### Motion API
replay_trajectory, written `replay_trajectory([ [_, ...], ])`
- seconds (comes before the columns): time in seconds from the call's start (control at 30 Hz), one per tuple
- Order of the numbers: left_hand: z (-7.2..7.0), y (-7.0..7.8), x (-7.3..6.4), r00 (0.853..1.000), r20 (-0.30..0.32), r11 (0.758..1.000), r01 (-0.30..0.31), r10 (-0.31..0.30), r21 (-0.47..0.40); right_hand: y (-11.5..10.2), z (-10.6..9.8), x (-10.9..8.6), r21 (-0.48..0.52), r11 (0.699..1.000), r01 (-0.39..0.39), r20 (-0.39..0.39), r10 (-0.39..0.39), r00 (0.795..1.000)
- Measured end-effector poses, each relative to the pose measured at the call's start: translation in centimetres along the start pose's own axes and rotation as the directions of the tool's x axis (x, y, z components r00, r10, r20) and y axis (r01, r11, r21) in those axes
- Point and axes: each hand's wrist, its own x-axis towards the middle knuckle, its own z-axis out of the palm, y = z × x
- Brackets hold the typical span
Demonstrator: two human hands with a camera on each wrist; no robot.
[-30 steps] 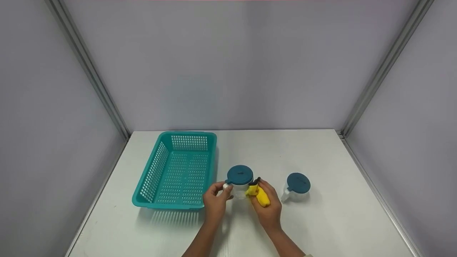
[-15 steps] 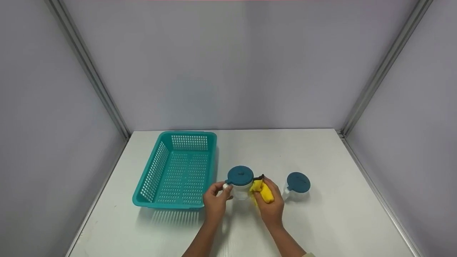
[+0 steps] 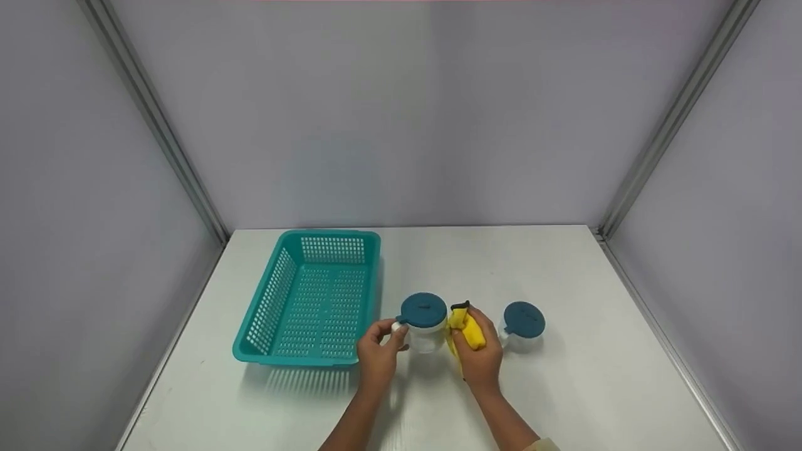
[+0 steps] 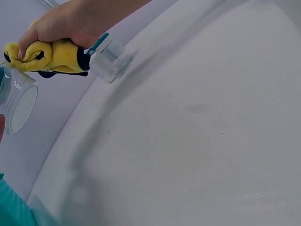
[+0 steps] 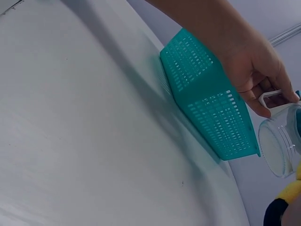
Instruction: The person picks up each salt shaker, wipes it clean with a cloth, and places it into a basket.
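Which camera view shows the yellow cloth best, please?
The left wrist view: the yellow cloth looks largest there, its folds clear, though the right hand covers part. The head view shows it smaller, also partly covered; the right wrist view only a piece, cut off at the corner.

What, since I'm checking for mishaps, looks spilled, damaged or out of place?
Nothing stands out. The left hand holds one blue-lidded jar by its handle, the right hand a yellow cloth; the other jar stands upright, the teal basket sits flat, and no spill shows on the white table.
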Motion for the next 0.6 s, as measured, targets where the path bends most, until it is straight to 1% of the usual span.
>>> replay_trajectory([
  [0.1, 0.0, -1.1, 0.3, 1.0, 0.005, 1.0, 0.004, -0.004, 0.009, 1.5, 0.1, 0.3, -0.013, 0.999, -0.045, -0.01, 0.045, 0.999],
  [0.17, 0.0, -1.8, 0.5, 1.0, 0.013, 1.0, -0.007, 0.006, 0.008, 2.4, 0.2, 0.5, -0.021, 0.997, -0.074, -0.02, 0.074, 0.997],
  [0.23, 0.0, -1.8, 0.4, 1.0, 0.024, 1.0, -0.016, 0.016, 0.009, 2.4, 0.2, 0.6, -0.025, 0.994, -0.102, -0.033, 0.101, 0.994],
  [0.33, 0.1, -1.8, 0.4, 0.999, 0.033, 1.0, -0.023, 0.023, 0.008, 2.5, 0.2, 0.7, -0.034, 0.993, -0.114, -0.04, 0.113, 0.993],
  [0.5, 0.1, -1.7, 0.3, 0.999, 0.046, 1.0, -0.015, 0.015, 0.004, 2.7, 0.0, 0.8, -0.039, 0.989, -0.139, -0.037, 0.138, 0.99],
  [0.6, 0.2, -1.8, 0.3, 0.998, 0.056, 1.0, -0.005, 0.005, 0.005, 2.7, 0.0, 0.9, -0.053, 0.984, -0.172, -0.036, 0.171, 0.985],
])
